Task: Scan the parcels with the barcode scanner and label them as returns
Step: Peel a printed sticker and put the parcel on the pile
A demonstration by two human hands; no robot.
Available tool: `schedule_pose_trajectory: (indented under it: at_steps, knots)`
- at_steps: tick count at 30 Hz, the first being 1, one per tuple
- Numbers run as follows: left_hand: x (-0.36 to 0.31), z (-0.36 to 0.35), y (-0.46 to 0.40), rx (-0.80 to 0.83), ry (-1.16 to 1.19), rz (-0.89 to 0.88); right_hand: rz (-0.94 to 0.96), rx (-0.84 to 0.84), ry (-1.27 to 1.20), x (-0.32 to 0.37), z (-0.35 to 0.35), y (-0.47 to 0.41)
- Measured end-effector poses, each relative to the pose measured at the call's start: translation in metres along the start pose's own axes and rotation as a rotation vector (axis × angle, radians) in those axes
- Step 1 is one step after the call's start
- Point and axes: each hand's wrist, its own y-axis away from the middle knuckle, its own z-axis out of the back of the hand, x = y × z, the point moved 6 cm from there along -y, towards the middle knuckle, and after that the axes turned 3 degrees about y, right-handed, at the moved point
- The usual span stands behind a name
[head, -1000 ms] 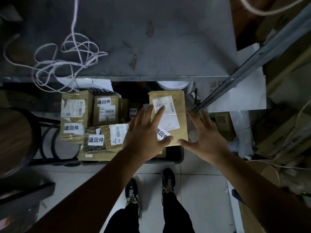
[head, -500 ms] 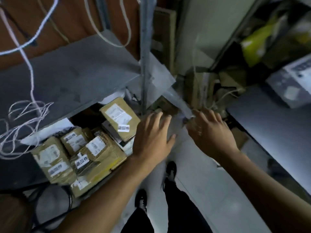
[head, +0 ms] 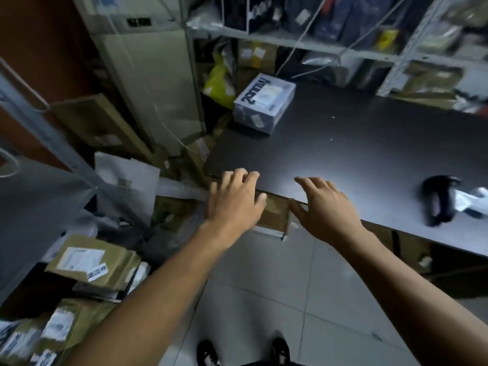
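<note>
My left hand [head: 235, 198] and my right hand [head: 326, 204] hover empty, fingers spread, over the near edge of a dark table [head: 356, 151]. A black barcode scanner [head: 439, 200] lies on the table at the right, beside a white crumpled sheet [head: 472, 203]. A white and grey boxed parcel [head: 265, 103] sits at the table's far left corner. Brown parcels with white return labels [head: 92, 262] are piled low at the left. Between my hands a brown box [head: 274, 216] shows below the table edge.
Metal shelving [head: 290, 40] with bags and boxes stands behind the table. A grey shelf [head: 39, 207] and its slanted metal post are at the left. Cardboard and plastic bags clutter the floor corner. Tiled floor and my shoes [head: 208, 352] are below.
My view has swung right, from the labelled parcels under the grey shelf to the dark table. Both hands left the brown parcel and moved right with it, still empty.
</note>
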Motion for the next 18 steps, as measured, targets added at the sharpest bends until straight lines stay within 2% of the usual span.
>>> schedule_pose_trajectory:
  at_steps: [10, 18]
  knots:
    - [-0.147, -0.026, -0.044, 0.02, -0.048, -0.099, -0.134, -0.014, -0.076, -0.144, 0.029, 0.021]
    - [-0.207, -0.039, -0.074, 0.039, -0.044, -0.161, -0.217, -0.034, -0.143, -0.211, 0.036, 0.026]
